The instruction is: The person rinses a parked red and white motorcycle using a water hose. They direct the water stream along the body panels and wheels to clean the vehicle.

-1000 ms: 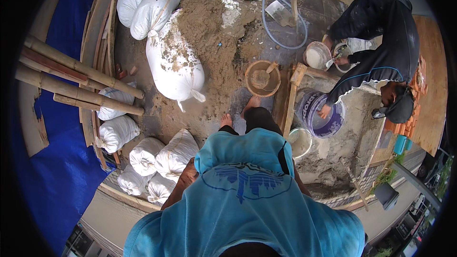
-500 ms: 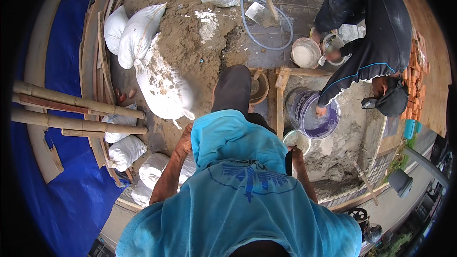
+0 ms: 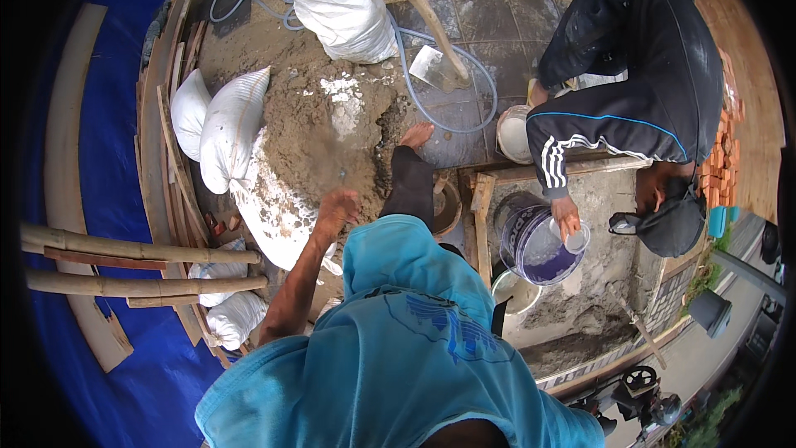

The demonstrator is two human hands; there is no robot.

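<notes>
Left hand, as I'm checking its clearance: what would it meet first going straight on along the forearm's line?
Probably the sandy heap just beyond the left hand, though the hand's height is unclear.

Free passage over sand (image 3: 332,129), sacks (image 3: 237,129) leftward.

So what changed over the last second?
Left hand swung forward from beside the shirt to near the mortar-smeared sack; looks empty. Right hand, visible half a second ago, is now out of sight. One foot stepped forward past the round basin. Co-worker's hand now shows a pale cup at the purple bucket. Sack, basin, bucket stayed put.
</notes>
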